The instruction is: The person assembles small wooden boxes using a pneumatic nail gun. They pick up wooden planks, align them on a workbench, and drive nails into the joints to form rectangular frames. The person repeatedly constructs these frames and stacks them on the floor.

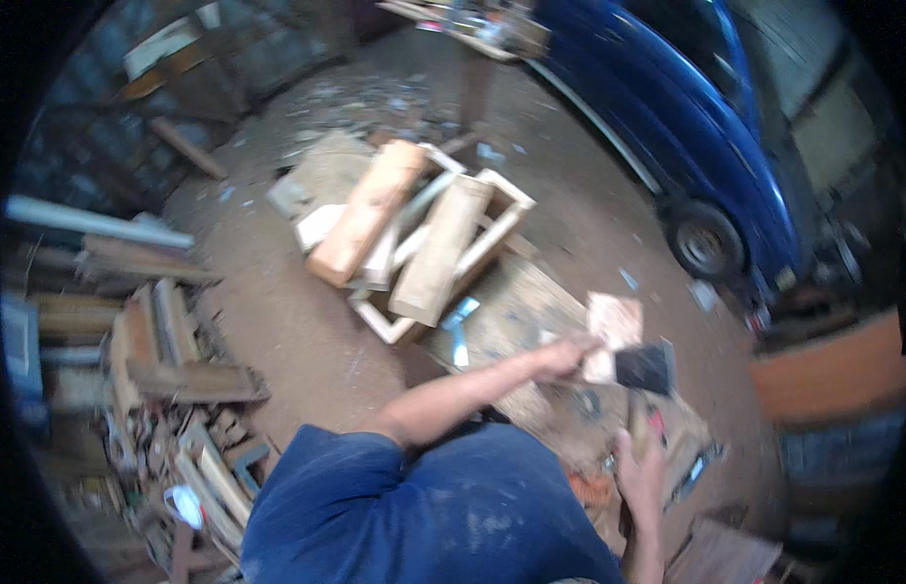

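Observation:
Right of my body, my left hand (568, 356) is closed on a short pale wood piece (616, 321). My right hand (640, 463) grips the handle of a hatchet-like tool (645, 368) with a broad dark head and a lighter edge on its right side. The head is beside the lower end of the wood piece; blur hides whether they touch. Both hands are above a worn wooden bench top (516, 307). At its far left end, two thick planks (370, 212) (441, 250) lie across pale wooden frames (377, 319).
A light blue square tool (459, 331) lies on the bench near the frames. Timber offcuts (166, 341) are piled at the left. A blue car (667, 107) stands at the far right, and a cluttered small table (472, 29) is at the back. Scraps litter the dirt floor (307, 360).

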